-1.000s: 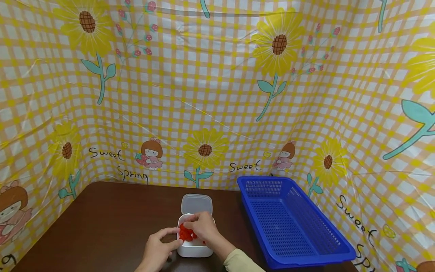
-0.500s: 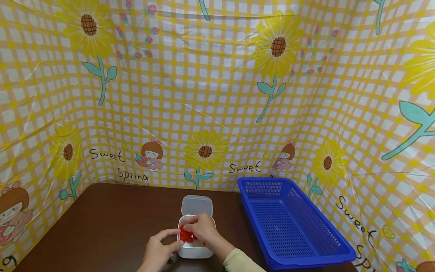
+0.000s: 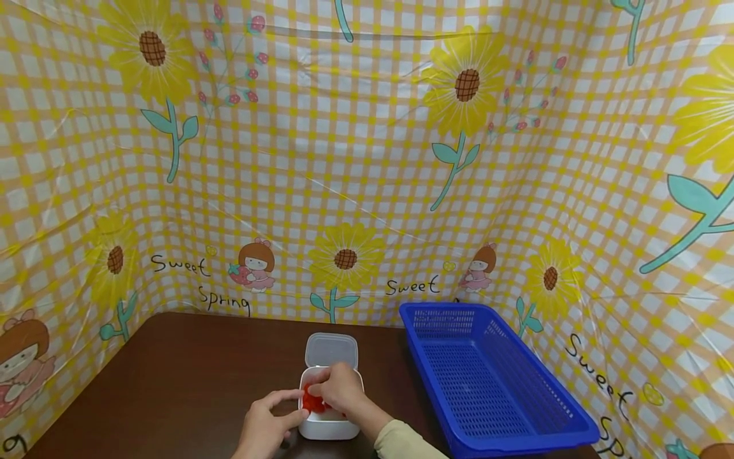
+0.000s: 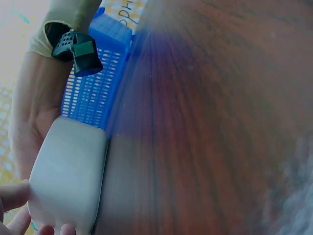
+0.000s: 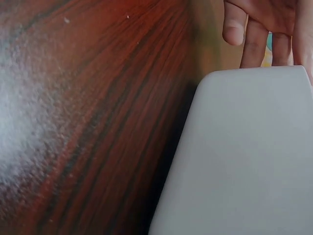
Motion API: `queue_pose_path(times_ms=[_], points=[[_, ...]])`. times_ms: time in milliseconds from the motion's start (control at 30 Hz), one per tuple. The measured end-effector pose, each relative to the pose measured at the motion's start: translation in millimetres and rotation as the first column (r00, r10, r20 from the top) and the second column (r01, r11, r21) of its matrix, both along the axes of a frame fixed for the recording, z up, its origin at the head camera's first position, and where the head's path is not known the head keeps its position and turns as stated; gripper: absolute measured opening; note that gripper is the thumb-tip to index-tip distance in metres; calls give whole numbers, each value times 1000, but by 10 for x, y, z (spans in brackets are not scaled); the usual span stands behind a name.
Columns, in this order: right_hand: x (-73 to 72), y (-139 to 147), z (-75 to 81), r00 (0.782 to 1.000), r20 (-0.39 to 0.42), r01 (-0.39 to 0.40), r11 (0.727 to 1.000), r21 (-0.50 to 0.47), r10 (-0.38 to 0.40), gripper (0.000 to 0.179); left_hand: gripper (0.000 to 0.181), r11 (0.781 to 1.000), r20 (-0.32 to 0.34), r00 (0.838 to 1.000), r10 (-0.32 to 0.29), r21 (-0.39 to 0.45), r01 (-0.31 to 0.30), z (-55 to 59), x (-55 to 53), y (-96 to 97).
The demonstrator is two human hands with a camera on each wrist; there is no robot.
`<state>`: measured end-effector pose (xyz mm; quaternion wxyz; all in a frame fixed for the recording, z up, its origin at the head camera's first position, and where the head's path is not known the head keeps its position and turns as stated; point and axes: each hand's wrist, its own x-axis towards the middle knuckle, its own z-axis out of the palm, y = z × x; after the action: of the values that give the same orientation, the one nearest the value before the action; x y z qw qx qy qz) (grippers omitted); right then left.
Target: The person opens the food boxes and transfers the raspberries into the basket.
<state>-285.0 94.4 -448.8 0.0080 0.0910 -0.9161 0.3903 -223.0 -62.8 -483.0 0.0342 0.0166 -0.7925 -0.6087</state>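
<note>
A white box [image 3: 329, 431] with its hinged, translucent lid [image 3: 331, 350] folded back stands on the dark table in front of the person. Small red pieces [image 3: 313, 401] lie in its left half; their kind is too small to tell. My left hand [image 3: 267, 422] holds the box's left side, thumb and forefinger at the rim. My right hand [image 3: 342, 390] reaches in over the right rim, its thumb and forefinger curled at a red piece. In the left wrist view, the left fingertips touch the box's wall [image 4: 68, 171]. The right wrist view shows the box's outer wall [image 5: 244, 152], hiding the contents.
To the right stands a big blue perforated basket [image 3: 476, 382]. The brown wood table [image 3: 189, 376] reaches back to a yellow checked cloth [image 3: 367, 172] with printed flowers, which hangs around the back and both sides. A dark device [image 4: 80, 53] sits on the right wrist.
The head view has tilted up a little, so everything sits slightly lower in it. The right fingers shift very slightly among the red pieces; the left hand stays at the box's side.
</note>
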Motion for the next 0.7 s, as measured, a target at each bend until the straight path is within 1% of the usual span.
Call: queue_pose_path(times_ms=[167,267,467,567,700], points=[[-30,-2,-9,1000,1,4,1000,26,-4,7,40,1000,-21,1000,-7,-6,7,-9,-4,1],[-62,3,-28,1000,10,13,1000,17,-13,7,40,1000,-38,999,-14,-5,14,-6,-12,11],[-92,-4,-49,999,33,7,1000,-7,-7,8,41,1000,-47,999,-25,14,26,0,-26,18],[-84,-14,-43,1000,27,-1,1000,0,1,8,41,1000,-45,999,-20,15,21,-4,-16,15],[-71,-28,-37,1000,-3,-13,999,33,13,8,40,1000,-41,999,-16,14,16,1,5,4]])
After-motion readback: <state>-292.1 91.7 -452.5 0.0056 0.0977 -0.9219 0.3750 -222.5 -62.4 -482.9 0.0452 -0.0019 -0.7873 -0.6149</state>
